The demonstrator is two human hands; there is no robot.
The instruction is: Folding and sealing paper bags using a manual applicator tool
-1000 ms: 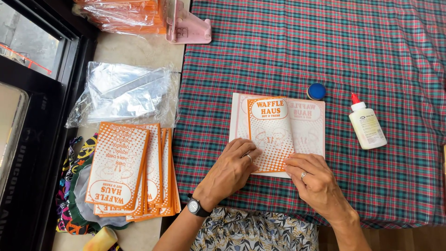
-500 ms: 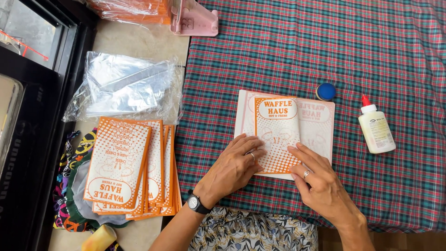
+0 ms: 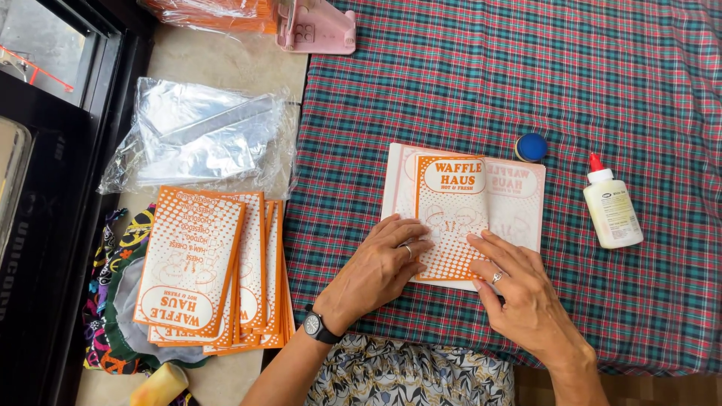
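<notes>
My left hand (image 3: 380, 271) lies flat on the near left part of the orange-and-white paper bag (image 3: 451, 214), fingers spread and pressing down, closed on nothing. My right hand (image 3: 519, 289) does the same on the near right part, fingertips on the printed flap, palm resting on the plaid cloth (image 3: 602, 75). Neither hand grips anything; both only bear down on the paper.

Compared with a second ago, little has changed: both hands have stayed on the bag, the folded orange flap lies over the paler sheet as it did then, and only my head has shifted a little, so the scene sits slightly differently in view. I judge that I am holding a fold or a stuck seam flat on this bag.

The bag lies in the middle of the cloth, just in front of me. A blue cap (image 3: 531, 146) sits just beyond its far right corner, and a white glue bottle (image 3: 612, 210) with a red tip lies to the right, apart from it. To the left, off the cloth, a stack of finished bags (image 3: 207, 271) rests near clear plastic wrapping (image 3: 199, 135).
</notes>
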